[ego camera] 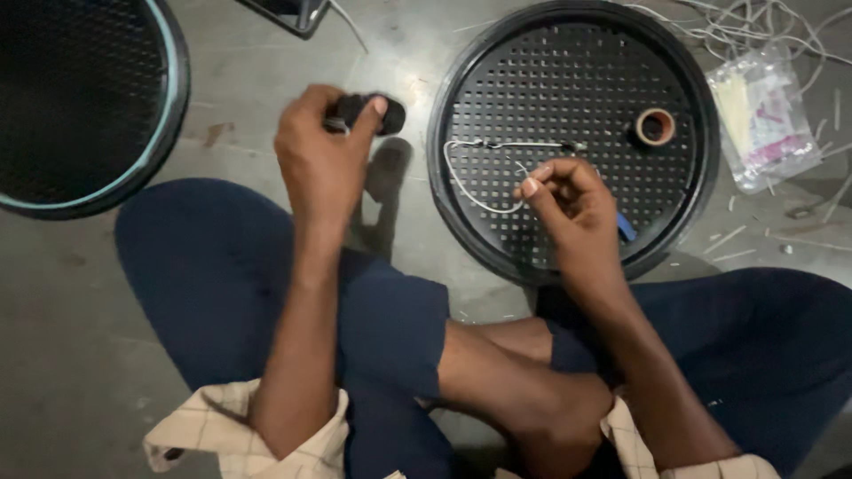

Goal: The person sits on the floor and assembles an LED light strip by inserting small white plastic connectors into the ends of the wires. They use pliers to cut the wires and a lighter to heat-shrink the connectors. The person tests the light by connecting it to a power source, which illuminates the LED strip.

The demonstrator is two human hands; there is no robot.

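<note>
Crossed legs [390,337] are sitting closest to me. Left of the black round tray [444,177], my left hand [319,164] is gripping a dark tool [368,111]; over the tray, my right hand [568,191] is pinching a white wire [470,168], with a tape roll [655,127] lying farther right.

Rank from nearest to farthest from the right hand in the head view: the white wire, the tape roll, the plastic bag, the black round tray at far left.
From the right hand:
1. White wire: pinched in its fingers, over the perforated tray.
2. Tape roll: up and right, on that tray.
3. Plastic bag: farther right, on the floor.
4. Black round tray: far left.
</note>
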